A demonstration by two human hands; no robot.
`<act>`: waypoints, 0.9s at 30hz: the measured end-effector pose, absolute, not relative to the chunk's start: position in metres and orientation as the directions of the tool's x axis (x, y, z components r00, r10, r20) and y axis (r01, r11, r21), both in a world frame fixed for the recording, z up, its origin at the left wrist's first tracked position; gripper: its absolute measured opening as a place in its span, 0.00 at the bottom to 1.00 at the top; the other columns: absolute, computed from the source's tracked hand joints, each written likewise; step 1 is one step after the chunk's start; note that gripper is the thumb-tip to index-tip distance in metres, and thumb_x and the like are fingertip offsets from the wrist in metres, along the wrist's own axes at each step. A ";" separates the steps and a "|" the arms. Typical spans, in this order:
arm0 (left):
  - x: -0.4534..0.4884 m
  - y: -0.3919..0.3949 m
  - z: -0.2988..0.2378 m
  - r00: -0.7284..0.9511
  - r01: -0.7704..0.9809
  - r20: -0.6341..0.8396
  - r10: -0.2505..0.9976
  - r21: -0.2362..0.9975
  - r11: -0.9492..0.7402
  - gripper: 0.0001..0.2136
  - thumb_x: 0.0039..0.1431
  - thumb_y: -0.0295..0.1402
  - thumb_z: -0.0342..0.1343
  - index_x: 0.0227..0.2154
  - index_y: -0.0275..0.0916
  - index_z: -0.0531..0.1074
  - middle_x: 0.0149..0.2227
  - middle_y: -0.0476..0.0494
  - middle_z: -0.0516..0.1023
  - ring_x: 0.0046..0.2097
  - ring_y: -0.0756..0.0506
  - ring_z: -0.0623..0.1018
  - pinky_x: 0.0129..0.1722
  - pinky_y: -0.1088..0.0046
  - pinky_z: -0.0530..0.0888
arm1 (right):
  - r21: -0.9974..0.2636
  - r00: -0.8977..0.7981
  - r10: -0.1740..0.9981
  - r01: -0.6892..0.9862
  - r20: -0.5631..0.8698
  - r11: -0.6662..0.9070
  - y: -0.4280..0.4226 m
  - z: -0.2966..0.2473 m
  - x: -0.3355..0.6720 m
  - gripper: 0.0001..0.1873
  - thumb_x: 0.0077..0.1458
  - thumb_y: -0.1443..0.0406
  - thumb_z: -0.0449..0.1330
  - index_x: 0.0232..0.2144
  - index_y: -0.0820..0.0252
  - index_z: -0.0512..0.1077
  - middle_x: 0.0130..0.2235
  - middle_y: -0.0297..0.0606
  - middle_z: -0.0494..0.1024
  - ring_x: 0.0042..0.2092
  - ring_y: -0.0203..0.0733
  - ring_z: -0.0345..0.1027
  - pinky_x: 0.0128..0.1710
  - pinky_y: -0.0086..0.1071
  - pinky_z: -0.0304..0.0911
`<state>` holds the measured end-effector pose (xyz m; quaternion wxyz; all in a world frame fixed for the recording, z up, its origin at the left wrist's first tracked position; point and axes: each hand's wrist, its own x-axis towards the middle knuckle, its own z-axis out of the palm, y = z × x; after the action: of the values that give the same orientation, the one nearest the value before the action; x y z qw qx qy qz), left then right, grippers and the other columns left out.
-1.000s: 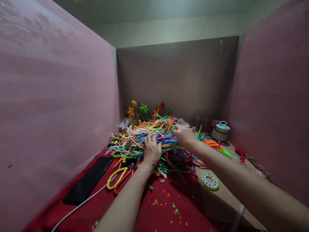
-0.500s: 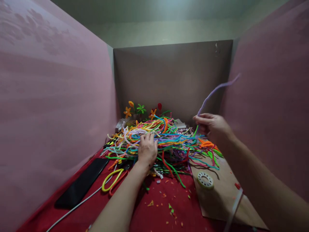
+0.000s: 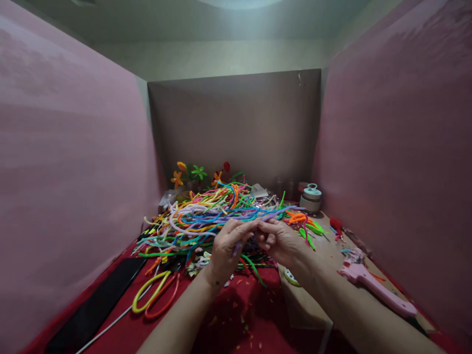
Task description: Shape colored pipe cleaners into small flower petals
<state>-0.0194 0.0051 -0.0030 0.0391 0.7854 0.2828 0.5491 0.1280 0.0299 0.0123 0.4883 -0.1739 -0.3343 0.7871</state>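
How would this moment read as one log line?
left hand: holding purple pipe cleaner | right hand: pinching same strand | beyond: multicolored pipe-cleaner pile | scissors: on red cloth, left of hands

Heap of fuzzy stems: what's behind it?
Behind the heap, orange flowers, a green flower and a red bloom rise; their lower ends are covered, so I can't tell what holds them.

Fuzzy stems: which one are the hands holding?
The purple stem, pinched by the left hand and right hand; the heap of other stems lies unheld beyond them.
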 end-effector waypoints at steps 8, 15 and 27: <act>-0.014 0.007 0.000 0.042 -0.228 0.376 0.926 0.906 -0.357 0.13 0.55 0.39 0.53 0.33 0.33 0.75 0.26 0.45 0.74 0.26 0.51 0.71 0.26 0.75 0.68 | -0.521 -0.166 0.986 -0.844 0.028 -0.127 0.043 0.029 0.157 0.04 0.50 0.70 0.59 0.23 0.62 0.70 0.24 0.33 0.75 0.26 0.31 0.67 0.27 0.25 0.64; -0.019 0.015 0.004 -0.046 -0.470 0.265 0.963 0.845 -0.255 0.13 0.47 0.38 0.61 0.29 0.31 0.74 0.21 0.48 0.71 0.21 0.54 0.69 0.21 0.78 0.66 | -0.472 -0.111 0.992 -0.879 0.064 -0.068 0.056 0.022 0.173 0.04 0.52 0.70 0.56 0.26 0.62 0.70 0.21 0.31 0.69 0.24 0.32 0.65 0.29 0.28 0.66; -0.026 0.009 0.014 -0.037 -0.438 0.116 0.993 0.891 -0.120 0.12 0.43 0.34 0.64 0.23 0.34 0.66 0.18 0.52 0.68 0.16 0.57 0.63 0.13 0.83 0.59 | -0.679 -0.526 0.827 -0.682 0.199 -0.271 0.028 0.016 0.160 0.11 0.45 0.62 0.61 0.30 0.64 0.73 0.25 0.34 0.72 0.23 0.30 0.62 0.22 0.25 0.59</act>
<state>-0.0262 0.0085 0.0141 0.5662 0.4011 0.3455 0.6318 0.1605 0.0280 0.0161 0.4768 -0.0975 -0.3701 0.7913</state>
